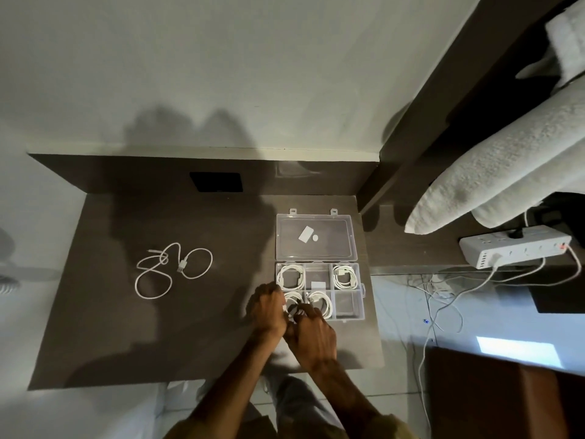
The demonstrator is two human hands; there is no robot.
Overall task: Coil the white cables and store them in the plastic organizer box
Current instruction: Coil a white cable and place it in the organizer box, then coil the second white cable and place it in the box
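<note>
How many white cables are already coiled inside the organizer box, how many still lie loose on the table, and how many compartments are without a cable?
Coiled cables in the organizer box: 4 (far-left, far-right, near-left, near-middle)
Loose cable on the table: 1
Compartments without a cable: 2
Total cables: 5

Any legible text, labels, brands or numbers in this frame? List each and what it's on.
None can be read.
White sticker on the open lid of the organizer box: blank or too small to tell.
Power strip at right: small marks by the sockets, too blurred to read.
Black panel on the back board: no text visible.
</note>
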